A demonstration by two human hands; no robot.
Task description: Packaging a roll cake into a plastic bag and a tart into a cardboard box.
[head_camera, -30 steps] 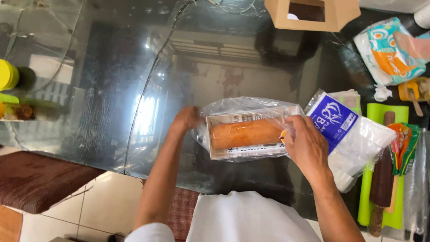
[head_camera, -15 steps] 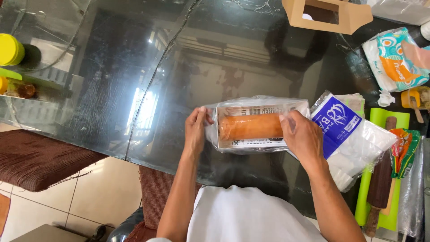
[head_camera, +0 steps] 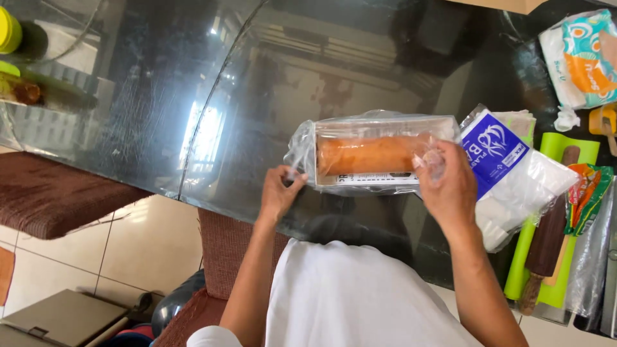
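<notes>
An orange-brown loaf-shaped cake in a clear plastic wrapped tray (head_camera: 369,154) lies on the dark glass table (head_camera: 193,115) in front of me. My left hand (head_camera: 277,193) pinches the loose plastic at the package's left end. My right hand (head_camera: 450,189) grips the wrapping at the right end, fingers curled over the plastic. The package lies lengthwise between both hands.
A blue-and-white pack of plastic bags (head_camera: 514,173) lies right of the cake. Further right are a green mat (head_camera: 565,218) with a wooden rolling pin (head_camera: 549,238), a snack packet (head_camera: 588,193) and a white-teal bag (head_camera: 581,58). Brown cushioned seats (head_camera: 58,193) stand below the table edge.
My left hand slid from the package's left side down to its lower-left corner and now pinches the wrap. The view has closed in on the package, which stays between my hands.
</notes>
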